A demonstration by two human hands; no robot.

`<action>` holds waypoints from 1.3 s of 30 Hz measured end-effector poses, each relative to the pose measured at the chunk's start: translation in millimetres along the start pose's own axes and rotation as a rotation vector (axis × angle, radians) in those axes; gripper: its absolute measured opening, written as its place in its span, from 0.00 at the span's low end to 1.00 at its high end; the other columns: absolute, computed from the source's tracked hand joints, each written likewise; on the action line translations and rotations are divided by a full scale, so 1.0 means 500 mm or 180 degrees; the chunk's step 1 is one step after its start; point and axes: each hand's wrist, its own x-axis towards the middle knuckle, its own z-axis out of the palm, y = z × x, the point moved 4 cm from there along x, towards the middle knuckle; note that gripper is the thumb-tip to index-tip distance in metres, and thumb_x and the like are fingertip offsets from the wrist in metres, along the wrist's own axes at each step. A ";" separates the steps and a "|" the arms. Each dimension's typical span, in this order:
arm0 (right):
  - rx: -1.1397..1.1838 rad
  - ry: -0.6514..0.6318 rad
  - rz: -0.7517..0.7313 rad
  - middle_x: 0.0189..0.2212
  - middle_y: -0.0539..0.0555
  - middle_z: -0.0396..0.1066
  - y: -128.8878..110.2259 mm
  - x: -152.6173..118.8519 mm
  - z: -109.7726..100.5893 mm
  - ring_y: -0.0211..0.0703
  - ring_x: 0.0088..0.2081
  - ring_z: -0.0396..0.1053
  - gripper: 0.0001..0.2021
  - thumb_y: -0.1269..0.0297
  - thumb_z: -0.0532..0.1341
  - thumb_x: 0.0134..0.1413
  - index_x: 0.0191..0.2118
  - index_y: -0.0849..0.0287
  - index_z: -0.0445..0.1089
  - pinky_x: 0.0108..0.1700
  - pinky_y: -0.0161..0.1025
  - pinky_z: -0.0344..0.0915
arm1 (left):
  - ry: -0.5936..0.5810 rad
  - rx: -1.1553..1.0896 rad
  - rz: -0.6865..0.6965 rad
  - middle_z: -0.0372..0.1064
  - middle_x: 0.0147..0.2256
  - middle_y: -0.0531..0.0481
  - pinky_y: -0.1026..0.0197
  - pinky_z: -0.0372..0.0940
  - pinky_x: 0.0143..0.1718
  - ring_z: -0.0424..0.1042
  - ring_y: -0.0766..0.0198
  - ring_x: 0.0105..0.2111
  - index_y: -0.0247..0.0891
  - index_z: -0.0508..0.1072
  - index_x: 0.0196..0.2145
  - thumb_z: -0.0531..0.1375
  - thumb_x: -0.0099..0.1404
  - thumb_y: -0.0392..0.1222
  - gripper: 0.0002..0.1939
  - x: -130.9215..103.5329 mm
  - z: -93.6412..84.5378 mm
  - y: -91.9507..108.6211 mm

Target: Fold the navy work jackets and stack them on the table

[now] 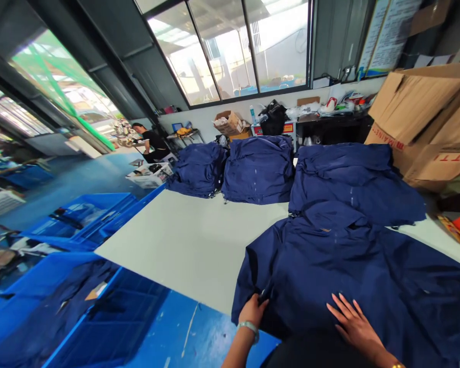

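Note:
A navy blue jacket (pixel 322 266) lies spread across the near right part of the pale table (pixel 184 225), its collar end pointing away from me. At the jacket's left side, my left hand (pixel 253 309) is closed on the fabric near the sleeve, thumb and fingers pinched together. My right hand (pixel 354 319) rests flat on the jacket's lower front with its fingers spread. Beyond the jacket, a stack of folded navy jackets (pixel 348 179) touches its collar. Further left stand two more such stacks, one in the middle (pixel 257 171) and one at the far left (pixel 197 168).
Left of the table, a blue crate (pixel 111 312) holds dark clothing, with another blue crate (pixel 84 217) behind it. Open cardboard boxes (pixel 425 112) stand at the back right. A cluttered counter runs below the window. In the distance a person (pixel 155 143) sits at work.

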 end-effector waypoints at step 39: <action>0.2914 0.0210 0.1255 0.69 0.58 0.63 -0.102 0.186 -0.243 0.55 0.71 0.57 0.36 0.34 0.49 0.66 0.66 0.54 0.68 0.73 0.58 0.50 | 0.1359 -0.3088 0.1678 0.79 0.53 0.41 0.50 0.71 0.58 0.76 0.51 0.54 0.36 0.73 0.61 0.64 0.65 0.63 0.36 -0.054 -0.343 0.210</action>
